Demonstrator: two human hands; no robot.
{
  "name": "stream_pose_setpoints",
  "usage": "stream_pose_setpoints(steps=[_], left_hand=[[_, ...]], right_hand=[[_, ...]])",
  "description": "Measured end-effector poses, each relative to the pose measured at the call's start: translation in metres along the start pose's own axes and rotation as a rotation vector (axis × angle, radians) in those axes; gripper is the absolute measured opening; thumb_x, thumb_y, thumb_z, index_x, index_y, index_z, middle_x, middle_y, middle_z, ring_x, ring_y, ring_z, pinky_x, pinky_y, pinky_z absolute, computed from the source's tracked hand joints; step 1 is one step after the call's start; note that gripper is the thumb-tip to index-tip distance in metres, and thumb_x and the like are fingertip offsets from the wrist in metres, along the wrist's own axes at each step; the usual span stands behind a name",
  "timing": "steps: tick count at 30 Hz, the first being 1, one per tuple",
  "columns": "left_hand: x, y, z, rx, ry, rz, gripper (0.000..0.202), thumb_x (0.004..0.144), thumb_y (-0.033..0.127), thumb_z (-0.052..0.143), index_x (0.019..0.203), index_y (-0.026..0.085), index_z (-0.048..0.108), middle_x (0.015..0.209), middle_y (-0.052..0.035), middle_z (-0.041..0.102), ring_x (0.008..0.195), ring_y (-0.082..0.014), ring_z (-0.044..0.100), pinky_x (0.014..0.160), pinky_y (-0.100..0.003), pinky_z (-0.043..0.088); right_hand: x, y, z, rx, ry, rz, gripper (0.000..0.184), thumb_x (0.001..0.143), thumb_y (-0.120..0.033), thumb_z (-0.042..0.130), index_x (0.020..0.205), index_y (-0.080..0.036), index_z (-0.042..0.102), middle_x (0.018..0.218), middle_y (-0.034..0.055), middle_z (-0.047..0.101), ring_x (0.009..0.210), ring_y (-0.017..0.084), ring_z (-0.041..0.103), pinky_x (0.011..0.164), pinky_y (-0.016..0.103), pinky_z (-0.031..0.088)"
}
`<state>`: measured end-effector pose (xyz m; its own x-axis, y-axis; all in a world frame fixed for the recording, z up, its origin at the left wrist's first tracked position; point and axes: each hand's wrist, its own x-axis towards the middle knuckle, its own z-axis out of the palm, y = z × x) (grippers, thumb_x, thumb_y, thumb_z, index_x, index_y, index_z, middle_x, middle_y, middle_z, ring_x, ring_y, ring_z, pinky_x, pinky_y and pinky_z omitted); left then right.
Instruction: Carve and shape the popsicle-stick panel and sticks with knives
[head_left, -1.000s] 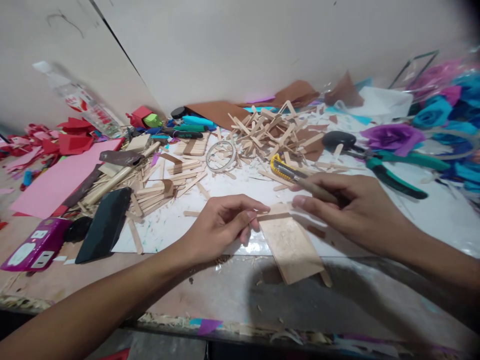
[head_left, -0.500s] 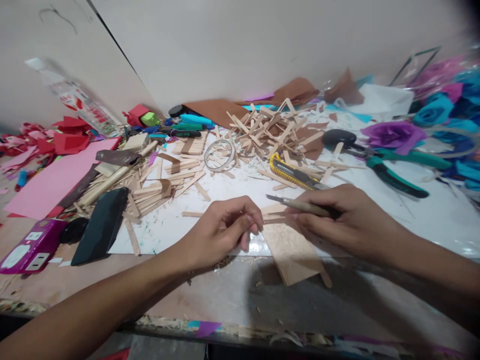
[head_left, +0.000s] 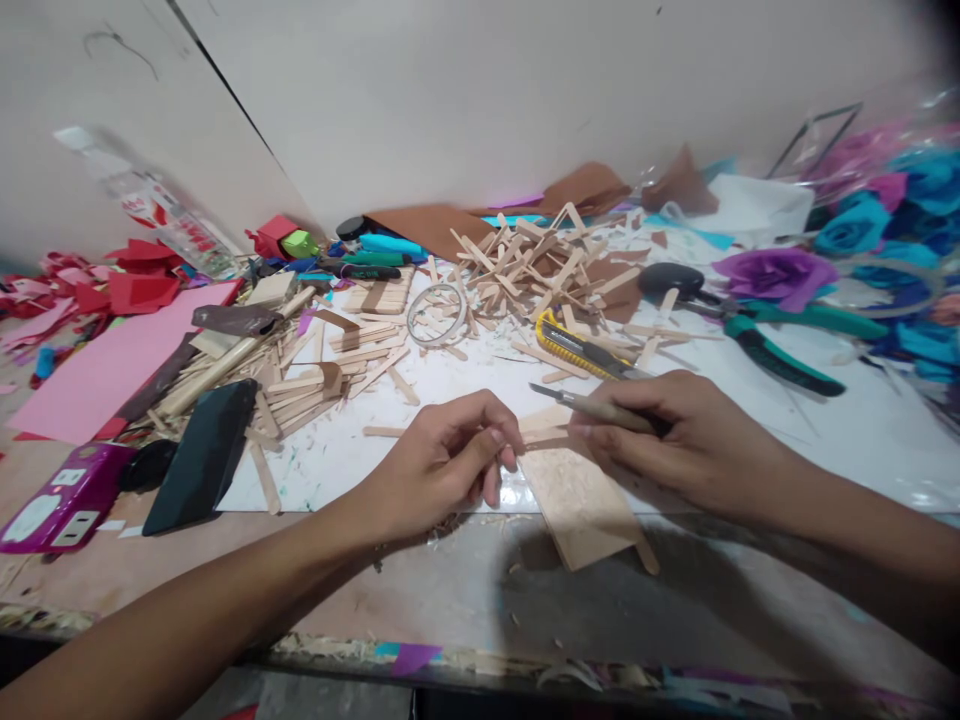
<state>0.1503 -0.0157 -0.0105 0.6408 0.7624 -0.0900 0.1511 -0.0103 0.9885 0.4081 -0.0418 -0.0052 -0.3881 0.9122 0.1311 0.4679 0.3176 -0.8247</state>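
Note:
My right hand (head_left: pixel 667 430) is closed round the handle of a craft knife (head_left: pixel 592 405), whose thin blade points left. Its lower fingers rest by a wooden craft stick (head_left: pixel 546 436) that spans the gap between my hands. My left hand (head_left: pixel 457 455) is curled, with thumb and fingertips pinched at the stick's left end; the exact grip is partly hidden. Just below lies a flat, thin wooden board (head_left: pixel 581 510), overhanging the white paper (head_left: pixel 322 470), with another stick end poking out at its lower right corner. A yellow utility knife (head_left: pixel 577 345) lies behind my right hand.
Beyond the hands sits a heap of craft sticks (head_left: pixel 525 260) beside a tape roll (head_left: pixel 436 313). Green-handled pliers (head_left: pixel 780 350) and paper flowers (head_left: pixel 780 275) are at right. A phone (head_left: pixel 201 455), purple socket adapter (head_left: pixel 64 500) and pink paper (head_left: pixel 120 360) occupy the left.
The view has shifted very slightly. Both hands keep nearly the same pose, with the craft knife still in my right hand.

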Motion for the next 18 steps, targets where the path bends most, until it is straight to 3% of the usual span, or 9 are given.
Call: stream_pose_setpoints(steps=[4,6,8,12,18], left_hand=[[-0.0029,-0.0048,0.0043,0.086,0.053,0.065,0.022,0.101,0.036,0.068,0.115,0.020,0.063,0.078,0.0009,0.068,0.056,-0.0080,0.061,0.049,-0.017,0.046],[-0.0042,-0.0072,0.0061,0.215,0.097,0.141,0.029,0.094,0.037,0.078,0.113,0.019,0.066,0.075,0.0013,0.067,0.056,-0.0082,0.059,0.049,-0.017,0.044],[-0.0052,-0.0083,0.0068,0.370,0.155,0.244,0.024,0.091,0.034,0.082,0.104,0.018,0.068,0.077,0.0002,0.070,0.058,-0.0076,0.059,0.050,-0.017,0.043],[-0.0067,-0.0059,0.0058,0.630,0.239,0.481,0.008,0.097,0.023,0.073,0.095,0.016,0.070,0.081,-0.0013,0.074,0.065,-0.0083,0.064,0.059,-0.019,0.047],[-0.0078,-0.0043,0.0003,0.860,0.179,0.638,0.006,0.105,0.016,0.059,0.102,0.016,0.064,0.085,-0.0016,0.074,0.070,-0.0100,0.066,0.064,-0.021,0.049]], right_hand=[[-0.0011,0.0000,0.0002,-0.010,0.022,-0.003,0.035,0.096,-0.032,0.061,0.065,-0.020,0.053,0.057,-0.0046,0.036,0.052,0.010,0.032,0.046,0.028,0.023],[-0.0021,-0.0012,0.0014,-0.014,0.020,0.010,0.035,0.096,-0.034,0.061,0.064,-0.019,0.054,0.056,-0.0043,0.036,0.052,0.010,0.032,0.046,0.028,0.024],[-0.0031,-0.0029,0.0035,-0.014,0.013,0.035,0.035,0.095,-0.036,0.061,0.065,-0.019,0.056,0.057,-0.0037,0.038,0.052,0.010,0.034,0.045,0.027,0.025],[-0.0035,-0.0062,0.0075,-0.003,0.018,0.076,0.037,0.094,-0.036,0.059,0.062,-0.020,0.052,0.056,-0.0034,0.037,0.051,0.010,0.034,0.044,0.026,0.025],[-0.0046,-0.0060,0.0080,0.000,0.002,0.173,0.038,0.094,-0.044,0.057,0.065,-0.020,0.054,0.060,-0.0021,0.039,0.054,0.011,0.036,0.045,0.026,0.026]])
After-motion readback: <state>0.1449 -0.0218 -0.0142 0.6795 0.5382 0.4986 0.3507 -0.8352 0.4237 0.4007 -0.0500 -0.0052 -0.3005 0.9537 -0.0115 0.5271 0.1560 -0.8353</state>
